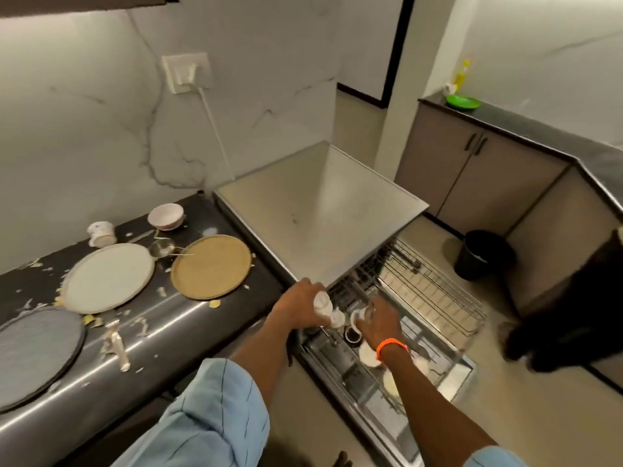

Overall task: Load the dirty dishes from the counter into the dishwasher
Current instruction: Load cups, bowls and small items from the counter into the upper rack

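Clearly unfinished: on the worktop [175, 318] at nine o'clock lie a dark tray [33, 352], two plates [108, 278], a mug [101, 233] and a bowl [166, 215] among scraps. Left hand [298, 306] grips a white cup [325, 308], right hand [381, 318] a glass [365, 310] — both over the dishwasher [387, 358] rack at five o'clock, partly filled. Marble walls, bin [483, 254] at three o'clock.

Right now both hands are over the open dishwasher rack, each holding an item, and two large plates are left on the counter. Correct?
Not quite. The head view shows three large plates on the counter: white plate, tan plate and dark plate. The rest holds: left hand and right hand each hold an item over the dishwasher rack.
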The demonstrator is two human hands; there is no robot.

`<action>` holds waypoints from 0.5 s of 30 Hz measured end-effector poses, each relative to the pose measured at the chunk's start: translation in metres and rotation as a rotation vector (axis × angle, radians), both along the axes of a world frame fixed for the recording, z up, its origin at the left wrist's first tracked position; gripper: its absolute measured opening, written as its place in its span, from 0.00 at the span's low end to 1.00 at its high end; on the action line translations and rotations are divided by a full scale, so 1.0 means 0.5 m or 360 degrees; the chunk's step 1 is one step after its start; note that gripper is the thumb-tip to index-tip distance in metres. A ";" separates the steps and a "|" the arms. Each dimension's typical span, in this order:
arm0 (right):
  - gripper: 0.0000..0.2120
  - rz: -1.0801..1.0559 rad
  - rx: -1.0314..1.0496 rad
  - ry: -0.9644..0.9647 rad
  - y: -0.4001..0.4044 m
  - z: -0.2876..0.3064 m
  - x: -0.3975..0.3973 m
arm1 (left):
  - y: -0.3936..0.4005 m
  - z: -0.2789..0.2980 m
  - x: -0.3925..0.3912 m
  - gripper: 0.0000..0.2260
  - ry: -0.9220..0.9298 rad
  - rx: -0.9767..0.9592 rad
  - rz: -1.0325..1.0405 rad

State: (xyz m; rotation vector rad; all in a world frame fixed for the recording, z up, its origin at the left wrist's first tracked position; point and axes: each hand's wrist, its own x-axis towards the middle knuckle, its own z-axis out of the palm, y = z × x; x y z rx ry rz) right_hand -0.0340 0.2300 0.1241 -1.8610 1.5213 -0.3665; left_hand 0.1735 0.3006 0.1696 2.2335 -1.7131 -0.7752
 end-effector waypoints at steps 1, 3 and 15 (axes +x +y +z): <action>0.26 -0.0051 0.0027 0.0008 -0.006 -0.009 -0.026 | -0.018 -0.008 -0.024 0.33 0.0004 0.0016 -0.0027; 0.26 -0.0103 0.0067 0.0056 -0.016 -0.028 -0.070 | -0.051 -0.028 -0.063 0.33 -0.0002 0.0054 -0.0085; 0.30 -0.0283 0.0304 0.0057 -0.101 -0.133 -0.198 | -0.238 -0.145 -0.199 0.30 -0.0014 0.0279 -0.0143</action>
